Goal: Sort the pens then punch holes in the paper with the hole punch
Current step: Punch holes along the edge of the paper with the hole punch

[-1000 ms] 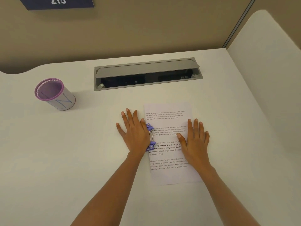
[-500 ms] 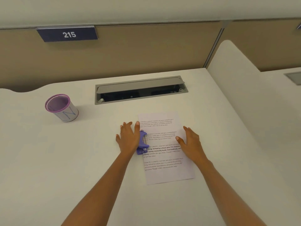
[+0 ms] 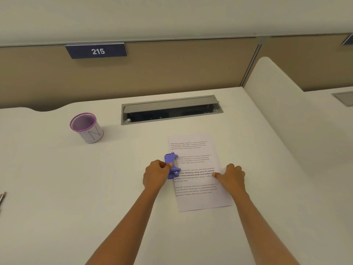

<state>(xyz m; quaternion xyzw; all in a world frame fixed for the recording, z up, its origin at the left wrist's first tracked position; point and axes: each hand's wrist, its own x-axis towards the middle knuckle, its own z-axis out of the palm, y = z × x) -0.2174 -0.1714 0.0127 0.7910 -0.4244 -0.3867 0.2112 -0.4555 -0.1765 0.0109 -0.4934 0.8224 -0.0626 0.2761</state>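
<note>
A printed sheet of paper (image 3: 198, 199) lies flat on the white desk (image 3: 76, 188). A purple hole punch (image 3: 170, 159) sits over the sheet's left edge. My left hand (image 3: 155, 175) grips the punch from the left, thumb on its top. My right hand (image 3: 232, 177) rests on the sheet's right side with fingers curled, thumb pressing the paper. A purple-rimmed mesh pen cup (image 3: 86, 127) stands at the back left; no pens show above its rim. Pens (image 3: 2, 197) peek in at the far left edge.
A grey cable hatch (image 3: 171, 109) is set into the desk behind the paper, its lid raised. A tan partition carries a sign reading 215 (image 3: 96, 51). A white side divider (image 3: 286, 111) rises on the right.
My left hand went from lying flat on the punch to gripping it by its side. My right hand's fingers curled. The view pulled back and tilted up.
</note>
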